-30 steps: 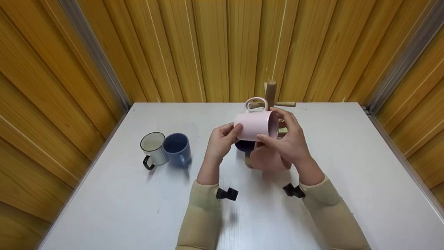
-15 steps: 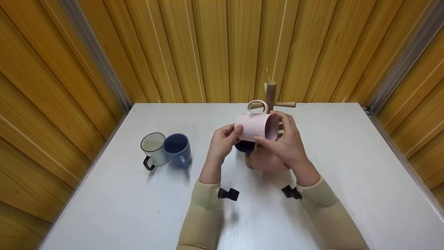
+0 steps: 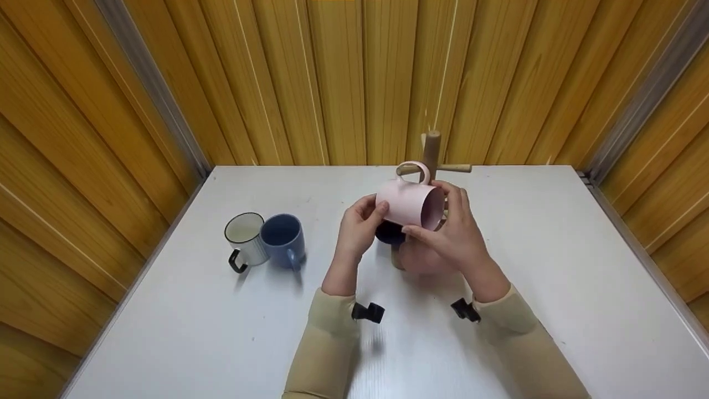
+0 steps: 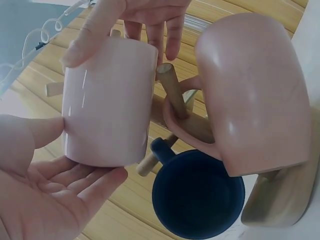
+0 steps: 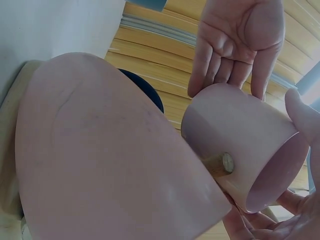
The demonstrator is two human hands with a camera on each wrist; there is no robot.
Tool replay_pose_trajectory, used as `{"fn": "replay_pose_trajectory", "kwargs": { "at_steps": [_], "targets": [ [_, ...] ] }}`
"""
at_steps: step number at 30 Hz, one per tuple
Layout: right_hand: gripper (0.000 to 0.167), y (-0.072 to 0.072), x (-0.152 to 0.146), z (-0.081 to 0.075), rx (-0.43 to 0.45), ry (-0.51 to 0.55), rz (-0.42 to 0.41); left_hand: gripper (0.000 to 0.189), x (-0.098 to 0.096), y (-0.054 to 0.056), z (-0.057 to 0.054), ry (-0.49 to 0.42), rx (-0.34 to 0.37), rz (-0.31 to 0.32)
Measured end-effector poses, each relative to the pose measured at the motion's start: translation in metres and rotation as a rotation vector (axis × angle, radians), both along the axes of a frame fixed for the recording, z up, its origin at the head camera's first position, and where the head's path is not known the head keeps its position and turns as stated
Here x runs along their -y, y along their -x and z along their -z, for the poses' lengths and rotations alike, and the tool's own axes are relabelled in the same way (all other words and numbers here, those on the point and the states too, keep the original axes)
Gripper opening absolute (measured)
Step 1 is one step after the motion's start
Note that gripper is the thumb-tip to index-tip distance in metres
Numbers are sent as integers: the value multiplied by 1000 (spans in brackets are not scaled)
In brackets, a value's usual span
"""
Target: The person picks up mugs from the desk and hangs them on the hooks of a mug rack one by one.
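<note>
Pinching pale pink mug before wooden rack, by base with left hand, by rim with right hand, on crosswise axis with handle uppermost, overlapping left peg in head view.

Soft, even light, pale glare on the white table, faint blurry shadows

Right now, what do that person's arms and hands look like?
The left hand and right hand are bare, with no gloves. The left sleeve and right sleeve are long, plain and light tan, ending near the wrists. A small, boxy black piece sits on each arm's inner side; I can't tell what it is.
</note>
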State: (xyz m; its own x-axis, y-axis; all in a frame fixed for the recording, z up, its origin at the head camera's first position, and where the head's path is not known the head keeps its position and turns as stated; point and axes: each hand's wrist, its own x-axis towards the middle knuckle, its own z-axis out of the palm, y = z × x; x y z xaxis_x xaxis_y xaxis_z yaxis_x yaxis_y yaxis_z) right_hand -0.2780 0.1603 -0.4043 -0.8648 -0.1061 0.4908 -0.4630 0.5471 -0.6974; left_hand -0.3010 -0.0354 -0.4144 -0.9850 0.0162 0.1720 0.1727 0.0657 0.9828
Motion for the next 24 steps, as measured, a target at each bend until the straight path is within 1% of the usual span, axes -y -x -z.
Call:
{"fn": "replay_pose_trajectory", "kwargs": {
  "at_steps": [2,3,5,8,10,11,13,16,18,20,22,24],
  "targets": [
    [98,0,0,1,-5,-13,2,44,-2,-4,-2,46,-47,-46],
    [98,-1,0,1,-7,-21,4,45,-3,-6,-4,76,-83,-78],
    [98,-1,0,0,-11,-31,6,45,-5,-11,-7,133,-184,-143],
    [98,-2,-1,0,-21,-55,12,42,-11,-15,-11,201,-361,-244],
    [98,-2,-1,0,-37,-70,12,40,-16,-15,-15,219,-446,-284],
    [97,-2,-2,1,-51,-75,8,39,-18,-14,-18,215,-471,-289],
    [95,-1,-3,1,-82,-79,-3,38,-23,-10,-25,221,-498,-294],
    [90,0,-6,3,-112,-70,-22,34,-29,-2,-36,227,-496,-264],
    [85,1,-10,2,-90,-37,-19,31,-33,3,-41,243,-482,-255],
    [77,4,-15,0,-26,27,0,27,-35,6,-44,237,-465,-245],
    [66,8,-21,-4,42,137,25,26,-37,7,-45,248,-462,-253],
    [58,15,-25,-10,88,273,41,25,-38,7,-46,243,-463,-256]
  ]
}}
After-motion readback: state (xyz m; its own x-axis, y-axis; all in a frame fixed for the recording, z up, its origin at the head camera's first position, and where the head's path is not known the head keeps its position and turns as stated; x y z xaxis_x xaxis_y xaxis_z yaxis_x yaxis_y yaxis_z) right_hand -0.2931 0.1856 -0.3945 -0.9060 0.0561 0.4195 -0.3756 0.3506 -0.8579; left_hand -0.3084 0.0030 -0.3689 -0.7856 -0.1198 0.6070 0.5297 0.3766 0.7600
